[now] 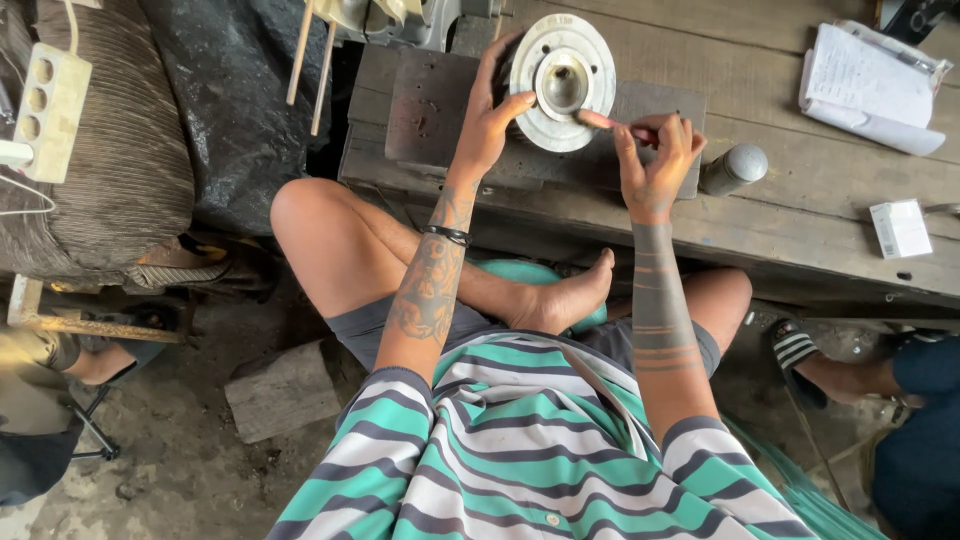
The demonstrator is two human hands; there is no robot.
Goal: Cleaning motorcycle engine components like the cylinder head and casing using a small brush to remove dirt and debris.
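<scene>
On the far side of the wooden worktop (780, 215), a round silver metal disc (562, 82) with a raised hub and small holes around its rim rests on a dark steel block (430, 115). The left hand (490, 115) is curled around the left edge of the disc, thumb pressing on its face near the hub and the fingers reaching up behind the rim, so it is partly closed on the part and steadies it. The right hand (655, 155) sits just right of the disc, fingers pinched tight around a slim pink-tipped tool (605, 122) whose tip touches the lower right of the disc's face near the hub. A black band (446, 234) circles the left wrist, and both forearms carry dark tattoos. Just right of the right hand a small grey cylinder (735, 168) lies on the worktop, and further right a small white box (900, 228) rests near the worktop's near edge. At the far right corner lies a stack of white papers (868, 88). The person sits cross-legged in a green and grey striped shirt (520, 450), one bare foot (565, 295) resting over the knee near the worktop's front edge. Far to the left, a white power strip (48, 105) lies on a ribbed brown cushion (120, 160). A sandalled foot (830, 365) of another person shows at the right, and a wooden block (285, 390) lies on the dirt floor (180, 470).
</scene>
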